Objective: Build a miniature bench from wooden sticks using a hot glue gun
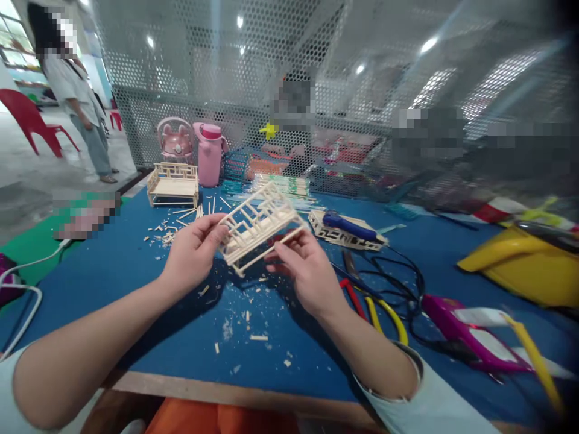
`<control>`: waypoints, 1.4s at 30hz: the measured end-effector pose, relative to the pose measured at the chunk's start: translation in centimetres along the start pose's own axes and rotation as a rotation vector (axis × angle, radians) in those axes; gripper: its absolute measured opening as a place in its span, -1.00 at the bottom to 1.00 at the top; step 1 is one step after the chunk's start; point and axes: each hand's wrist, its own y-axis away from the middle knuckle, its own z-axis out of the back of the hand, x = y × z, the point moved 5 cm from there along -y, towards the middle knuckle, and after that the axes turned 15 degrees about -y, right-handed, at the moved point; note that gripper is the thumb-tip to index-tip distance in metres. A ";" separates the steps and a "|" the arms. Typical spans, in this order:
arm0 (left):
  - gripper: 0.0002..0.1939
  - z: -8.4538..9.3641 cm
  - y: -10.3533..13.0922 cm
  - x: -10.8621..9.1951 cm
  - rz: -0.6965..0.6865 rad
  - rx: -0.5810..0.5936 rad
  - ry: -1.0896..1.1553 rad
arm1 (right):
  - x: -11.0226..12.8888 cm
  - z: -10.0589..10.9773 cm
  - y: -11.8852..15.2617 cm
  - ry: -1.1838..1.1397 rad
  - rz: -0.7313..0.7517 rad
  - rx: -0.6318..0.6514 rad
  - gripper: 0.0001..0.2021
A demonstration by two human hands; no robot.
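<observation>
Between my hands, tilted above the blue table, is a small wooden-stick model bench (260, 232) with a slatted back. My left hand (194, 247) pinches its left end between thumb and fingers. At the right end, my right hand (303, 259) grips a lower rail, with thumb in front and some fingers hidden behind. A similar finished-looking model bench (174, 185) stands upright at the back left. Short cut stick pieces (169, 232) lie scattered in front of it, and more crumbs and bits are below my hands.
A pink bottle (210, 157) stands by the mesh screen (235, 72). To the right are a blue glue gun (348, 226) on a wooden piece, yellow-handled pliers (384, 316), black cables, a purple device (474, 337) and a yellow dustpan (525, 262). A person (79, 96) stands far left.
</observation>
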 end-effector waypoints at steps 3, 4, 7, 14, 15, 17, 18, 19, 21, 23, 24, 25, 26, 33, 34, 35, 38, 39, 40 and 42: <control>-0.81 1.2 -0.8 -0.8 -0.113 -0.072 -0.172 | 0.6 1.7 0.0 -0.059 0.089 -0.091 -0.67; -0.81 1.3 -1.1 -1.0 -0.143 -0.064 -0.227 | 1.0 2.4 -0.2 -0.074 0.159 -0.139 -0.70; -0.82 0.6 -2.5 -1.6 -0.243 0.047 -0.383 | 2.3 4.0 -0.8 0.015 0.374 -0.258 -0.74; -0.80 -2.0 -3.4 -0.2 -0.406 0.311 -0.573 | 2.8 3.5 -1.3 0.433 0.571 -0.104 -0.78; -0.76 -1.9 -3.2 0.0 -0.421 0.292 -0.583 | 2.6 3.3 -1.3 0.459 0.572 -0.066 -0.79; -0.67 -1.1 -2.7 0.2 -0.429 0.207 -0.587 | 2.4 3.1 -1.3 0.507 0.583 -0.020 -0.77; -0.63 -0.6 -2.5 0.3 -0.414 0.151 -0.584 | 2.4 3.0 -1.3 0.536 0.595 0.000 -0.76; -0.61 -0.1 -2.3 0.4 -0.385 0.095 -0.577 | 2.4 2.9 -1.4 0.566 0.611 0.023 -0.76; -0.61 0.7 -2.0 0.6 -0.311 0.019 -0.543 | 2.7 2.4 -1.6 0.631 0.644 0.083 -0.78; -0.61 0.9 -1.9 0.9 -0.254 0.021 -0.493 | 3.0 1.6 -1.9 0.701 0.654 0.155 -0.83; -0.60 0.7 -1.8 1.0 -0.236 0.045 -0.472 | 3.1 1.1 -2.1 0.740 0.648 0.186 -0.85; -0.60 0.5 -1.8 1.1 -0.224 0.073 -0.458 | 3.1 0.7 -2.2 0.780 0.638 0.205 -0.87; -0.61 0.2 -1.7 1.3 -0.212 0.100 -0.456 | 3.0 0.3 -2.4 0.820 0.625 0.213 -0.87; -0.69 -0.8 -1.5 1.9 -0.145 0.169 -0.450 | 1.9 -0.4 -2.5 0.950 0.566 0.154 -0.85; -0.70 -0.8 -1.5 1.8 -0.148 0.162 -0.450 | 1.8 -0.4 -2.5 0.946 0.561 0.141 -0.85; -0.70 -0.8 -1.5 1.8 -0.151 0.155 -0.456 | 1.8 -0.3 -2.5 0.940 0.556 0.125 -0.86; -0.70 -0.8 -1.5 1.6 -0.158 0.136 -0.480 | 1.8 -0.2 -2.5 0.914 0.558 0.090 -0.89; -0.70 -0.8 -1.5 1.6 -0.161 0.133 -0.486 | 1.8 -0.2 -2.5 0.905 0.562 0.088 -0.90; -0.70 -0.8 -1.5 1.6 -0.165 0.133 -0.492 | 1.8 -0.3 -2.6 0.897 0.568 0.090 -0.91; -0.69 -0.8 -1.6 1.7 -0.177 0.135 -0.510 | 1.8 -0.3 -2.6 0.880 0.585 0.092 -0.91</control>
